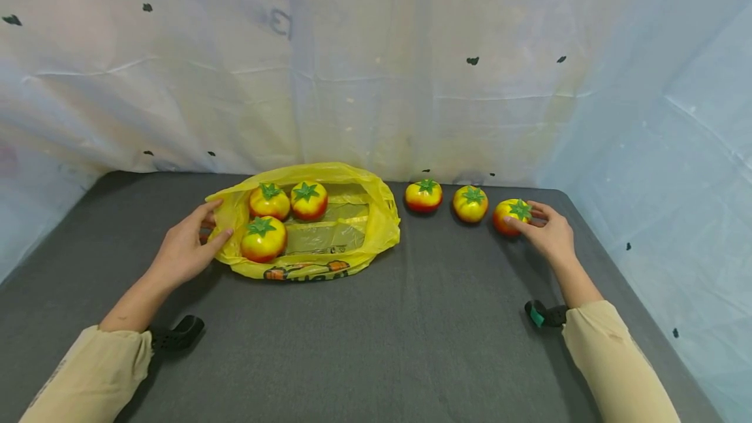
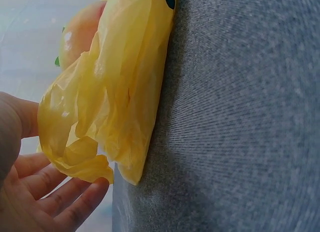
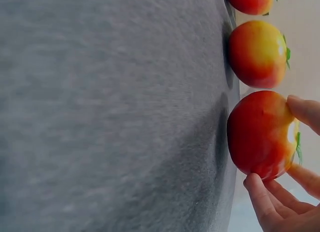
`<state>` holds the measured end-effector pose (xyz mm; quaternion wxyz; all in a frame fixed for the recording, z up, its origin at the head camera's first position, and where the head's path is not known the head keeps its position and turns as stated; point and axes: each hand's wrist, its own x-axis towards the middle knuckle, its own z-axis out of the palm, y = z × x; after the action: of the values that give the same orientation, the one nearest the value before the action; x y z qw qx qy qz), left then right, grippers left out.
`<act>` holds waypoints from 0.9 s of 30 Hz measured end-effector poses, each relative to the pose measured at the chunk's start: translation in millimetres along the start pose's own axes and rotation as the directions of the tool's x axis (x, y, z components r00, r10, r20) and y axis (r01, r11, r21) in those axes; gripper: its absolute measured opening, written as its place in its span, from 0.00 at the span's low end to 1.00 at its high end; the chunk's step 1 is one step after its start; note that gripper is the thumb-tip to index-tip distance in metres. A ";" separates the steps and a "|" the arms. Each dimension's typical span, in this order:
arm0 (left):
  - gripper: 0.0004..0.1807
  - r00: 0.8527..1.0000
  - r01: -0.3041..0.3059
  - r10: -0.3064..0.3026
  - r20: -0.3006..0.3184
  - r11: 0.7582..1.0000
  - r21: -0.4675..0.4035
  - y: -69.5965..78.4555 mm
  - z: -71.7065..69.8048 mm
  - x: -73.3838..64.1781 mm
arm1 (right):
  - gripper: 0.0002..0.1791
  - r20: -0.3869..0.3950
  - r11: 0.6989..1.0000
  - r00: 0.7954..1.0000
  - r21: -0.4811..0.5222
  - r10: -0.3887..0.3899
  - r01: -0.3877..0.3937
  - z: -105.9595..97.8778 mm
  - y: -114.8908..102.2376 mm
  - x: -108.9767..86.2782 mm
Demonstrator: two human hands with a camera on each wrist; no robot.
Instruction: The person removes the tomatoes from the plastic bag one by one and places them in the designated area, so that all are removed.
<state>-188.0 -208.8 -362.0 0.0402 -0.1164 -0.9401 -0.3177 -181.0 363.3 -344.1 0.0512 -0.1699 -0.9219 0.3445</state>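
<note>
Against pale plastic sheeting (image 1: 376,96), pinched a round red-and-yellow tomato (image 1: 502,214) with right hand (image 1: 551,232), mid-right of frame! Gripped yellow plastic bag (image 1: 384,217) with left hand (image 1: 183,245), centre-left!

Red-yellow tomatoes (image 1: 508,219) (green-leaved), yellow bag (image 1: 384,215)

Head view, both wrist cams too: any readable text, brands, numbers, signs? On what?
None legible.
Wall sheet: two handwritten marks, faint and ambiguous.
Yellow bag, near side: dark lettering, cut off at the lower edge, unreadable.
Yellow bag, inside: small dark print, too small to read.
Wrist views: no readable text.
</note>
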 end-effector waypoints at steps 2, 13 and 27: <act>0.33 1.000 0.000 0.000 -0.002 1.000 0.001 -0.8 0.3 -0.4 | 0.46 -0.009 1.000 1.000 -0.006 0.004 -0.004 0.6 -0.7 5.0; 0.33 1.000 0.005 -0.005 0.004 1.000 -0.008 -0.4 0.5 -0.7 | 0.45 -0.051 0.998 0.997 -0.023 0.058 -0.059 3.4 0.1 24.6; 0.33 1.000 0.001 -0.001 0.007 1.000 -0.017 -1.1 0.3 -0.8 | 0.47 -0.026 0.998 0.998 0.006 0.061 -0.061 3.4 4.3 30.2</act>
<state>-187.4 -209.6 -363.1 0.0356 -0.1172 -0.9376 -0.3254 -208.8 374.8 -350.2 0.0531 -0.2024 -0.9146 0.3460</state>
